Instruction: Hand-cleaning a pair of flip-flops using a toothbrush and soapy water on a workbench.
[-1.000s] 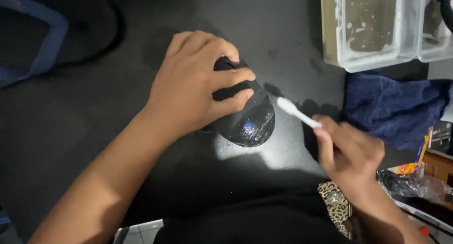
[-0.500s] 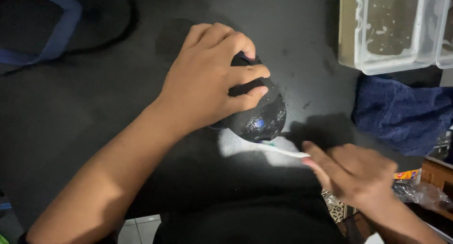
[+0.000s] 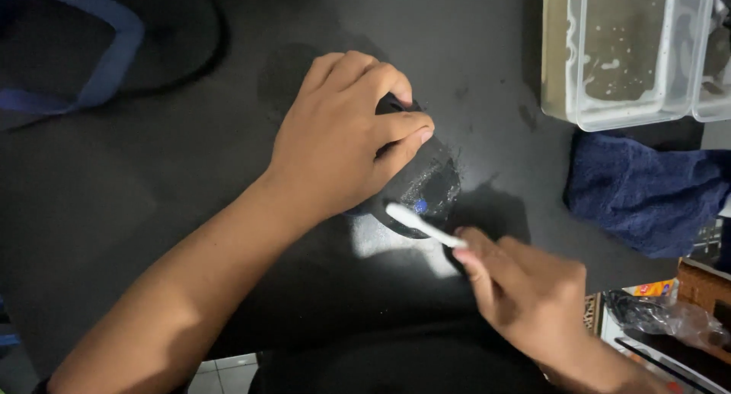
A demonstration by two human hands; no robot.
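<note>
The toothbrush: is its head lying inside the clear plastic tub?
No, the toothbrush is in the right hand, its head against the black shoe.

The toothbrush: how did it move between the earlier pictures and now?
The right hand swept the toothbrush from the right side of the black shoe down past its tip, and now its head rests on the wet tip. The left hand stayed clamped on the shoe.
</note>
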